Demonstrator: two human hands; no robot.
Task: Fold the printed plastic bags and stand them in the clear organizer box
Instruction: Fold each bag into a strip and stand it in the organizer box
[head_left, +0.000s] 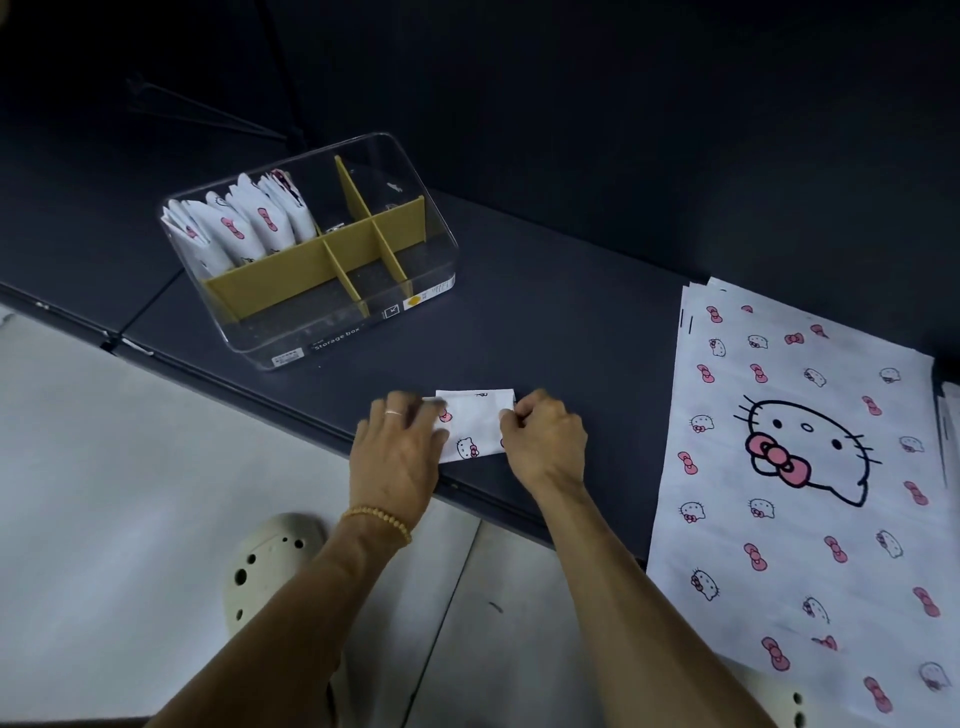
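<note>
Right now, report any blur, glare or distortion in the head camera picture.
Head view: wide-angle bend curves the dark table edge; left hand's fingertips smear with motion blur over the small folded printed bag; faint reflections on the clear plastic organizer box; background dim, underexposed.

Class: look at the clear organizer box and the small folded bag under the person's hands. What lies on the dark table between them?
Nothing: in the head view, only bare dark table lies between the clear organizer box and the folded bag.

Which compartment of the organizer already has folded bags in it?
The large back-left compartment of the clear organizer box. Folded bags stand upright in it; the other compartments between the tan dividers look empty.
</note>
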